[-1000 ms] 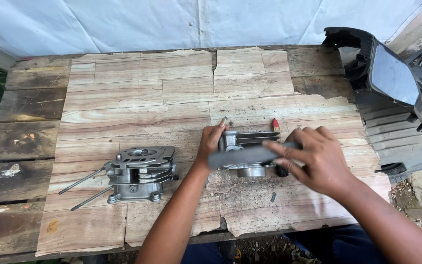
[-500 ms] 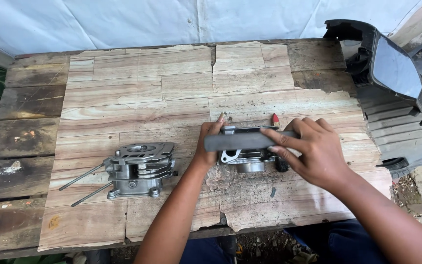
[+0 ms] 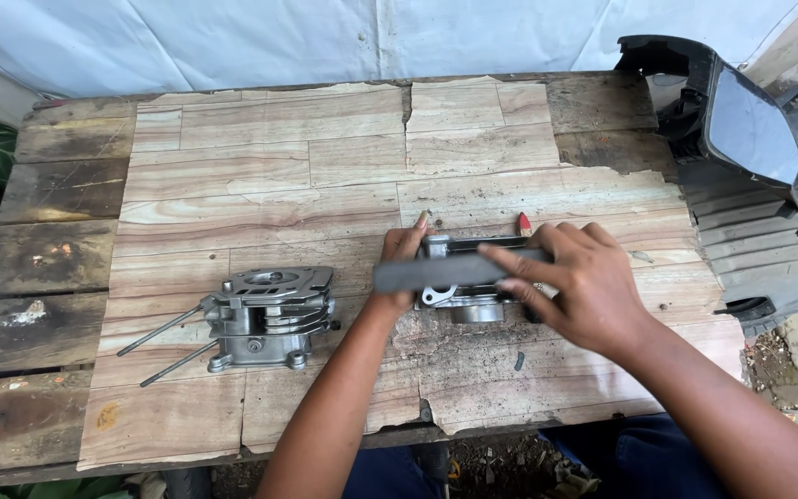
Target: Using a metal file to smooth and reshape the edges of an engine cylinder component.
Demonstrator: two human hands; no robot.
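Left hand (image 3: 401, 251) braces casting (image 3: 473, 296) near tabletop (image 3: 260, 166) front edge; right hand (image 3: 573, 282) fingers closed around grey bar (image 3: 445, 271). Best keep bar flat, pressure even.

The right hand (image 3: 576, 282) presses a flat grey bar (image 3: 445, 272) across the top of a metal engine part (image 3: 469, 298), while the left hand (image 3: 401, 256) steadies that part's near end. Left of the left hand, a second engine casting (image 3: 265, 316) with two long studs stands on the desk (image 3: 260, 157).
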